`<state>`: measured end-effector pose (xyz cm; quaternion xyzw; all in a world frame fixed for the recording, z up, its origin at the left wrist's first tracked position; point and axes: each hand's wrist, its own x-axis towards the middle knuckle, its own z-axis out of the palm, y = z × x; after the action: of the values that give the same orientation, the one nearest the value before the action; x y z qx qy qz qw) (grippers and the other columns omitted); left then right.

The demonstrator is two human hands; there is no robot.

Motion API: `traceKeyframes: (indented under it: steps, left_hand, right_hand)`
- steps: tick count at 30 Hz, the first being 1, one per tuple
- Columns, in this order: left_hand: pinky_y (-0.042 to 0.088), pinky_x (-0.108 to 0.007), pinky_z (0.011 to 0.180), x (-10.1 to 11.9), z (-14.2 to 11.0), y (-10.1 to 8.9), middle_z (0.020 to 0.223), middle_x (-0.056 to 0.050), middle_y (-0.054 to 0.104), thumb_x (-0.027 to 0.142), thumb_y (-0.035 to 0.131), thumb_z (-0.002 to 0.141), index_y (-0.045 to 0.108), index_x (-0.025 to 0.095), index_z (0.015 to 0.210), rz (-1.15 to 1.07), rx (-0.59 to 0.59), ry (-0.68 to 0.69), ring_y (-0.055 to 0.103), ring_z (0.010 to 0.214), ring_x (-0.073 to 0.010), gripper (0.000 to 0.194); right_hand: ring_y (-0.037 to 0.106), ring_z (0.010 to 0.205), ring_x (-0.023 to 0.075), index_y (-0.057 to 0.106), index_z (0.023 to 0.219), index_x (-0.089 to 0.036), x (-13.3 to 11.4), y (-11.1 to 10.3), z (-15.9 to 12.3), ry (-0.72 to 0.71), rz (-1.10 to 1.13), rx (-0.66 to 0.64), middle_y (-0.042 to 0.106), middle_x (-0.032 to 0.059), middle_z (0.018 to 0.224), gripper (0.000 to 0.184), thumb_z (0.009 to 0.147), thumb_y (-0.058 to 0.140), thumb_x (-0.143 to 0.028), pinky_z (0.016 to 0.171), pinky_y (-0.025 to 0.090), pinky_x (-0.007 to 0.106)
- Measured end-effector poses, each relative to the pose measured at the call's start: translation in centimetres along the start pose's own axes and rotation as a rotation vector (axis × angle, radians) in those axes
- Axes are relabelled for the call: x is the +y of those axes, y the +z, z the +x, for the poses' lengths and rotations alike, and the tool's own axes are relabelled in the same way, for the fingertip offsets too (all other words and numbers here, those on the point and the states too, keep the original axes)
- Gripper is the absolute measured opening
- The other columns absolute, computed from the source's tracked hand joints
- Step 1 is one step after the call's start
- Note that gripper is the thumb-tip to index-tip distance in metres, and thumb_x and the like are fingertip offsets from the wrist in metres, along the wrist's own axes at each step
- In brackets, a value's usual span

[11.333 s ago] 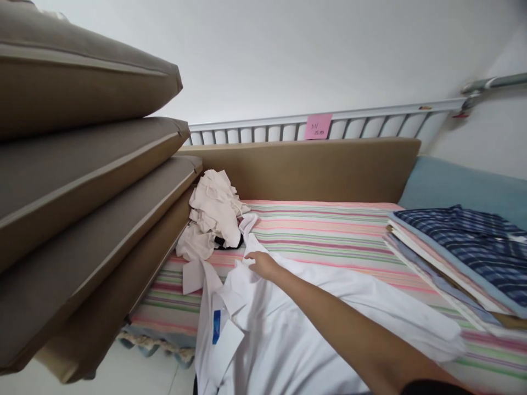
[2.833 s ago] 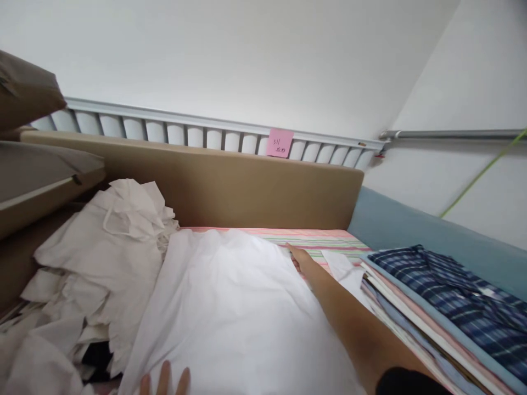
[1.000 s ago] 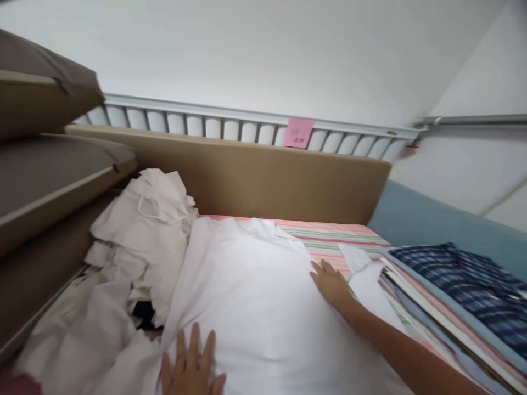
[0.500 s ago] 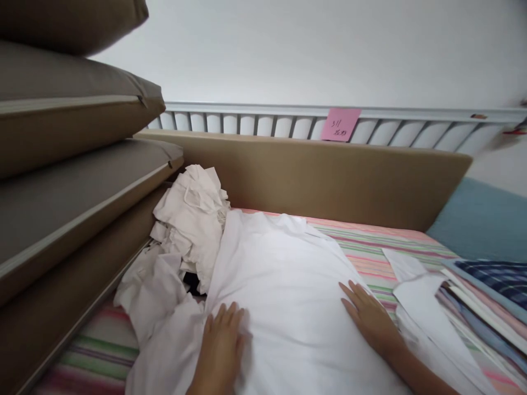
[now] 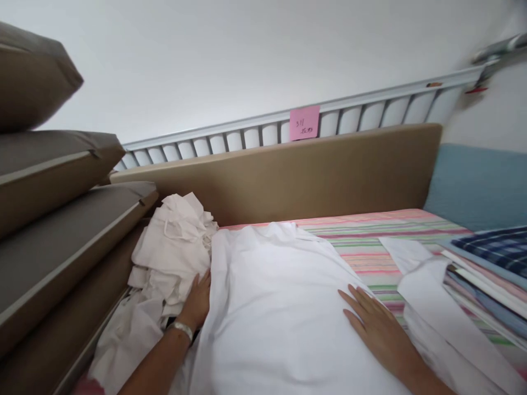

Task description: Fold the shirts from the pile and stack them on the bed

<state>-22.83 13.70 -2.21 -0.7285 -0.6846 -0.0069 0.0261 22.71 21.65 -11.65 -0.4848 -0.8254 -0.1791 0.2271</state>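
Here, one white cloth (image 5: 284, 307): right hand (image 5: 376, 329) atop, released; left hand (image 5: 198, 302) beside, grip unclear.

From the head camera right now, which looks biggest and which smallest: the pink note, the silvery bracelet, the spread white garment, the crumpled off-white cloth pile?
Largest to smallest:
1. Spread white garment
2. Crumpled off-white cloth pile
3. Pink note
4. Silvery bracelet

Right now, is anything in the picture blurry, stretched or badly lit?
Head view: soft light, no harsh glare; the white cloth shows only faint folds; the stacked brown-and-grey cushions are darkest underneath; the lower writing on the square pink paper note is too blurred to read; side edges look stretched.
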Motion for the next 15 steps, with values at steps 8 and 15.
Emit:
traceKeyframes:
  steps: [8, 15]
  left_hand:
    - [0.009, -0.072, 0.101, -3.1, 0.6, 0.2, 0.142, -0.005, 0.043, 0.01, 0.033, 0.081, 0.048, 0.031, 0.128, 0.227, 0.0, -0.153, 0.029, 0.134, -0.0318, 0.054]
    - [0.003, -0.068, 0.104, -11.1, -1.0, -0.6, 0.137, -0.014, 0.047, 0.001, 0.03, 0.077, 0.058, 0.019, 0.118, 0.5, 0.029, -0.261, 0.033, 0.132, -0.0285, 0.053]
  right_hand:
    - [0.05, 0.119, 0.0262, 0.055, 0.125, -0.024, 0.1, 0.0, -0.2, -0.014, -0.009, 0.021, 0.053, 0.0063, 0.132, 0.049, 0.087, 0.035, -0.048, 0.098, 0.04, 0.045]
    - [0.049, 0.12, 0.0255, 0.054, 0.126, -0.025, 0.3, 0.3, -0.3, -0.02, -0.005, 0.015, 0.052, 0.0058, 0.133, 0.048, 0.088, 0.035, -0.048, 0.099, 0.038, 0.044]
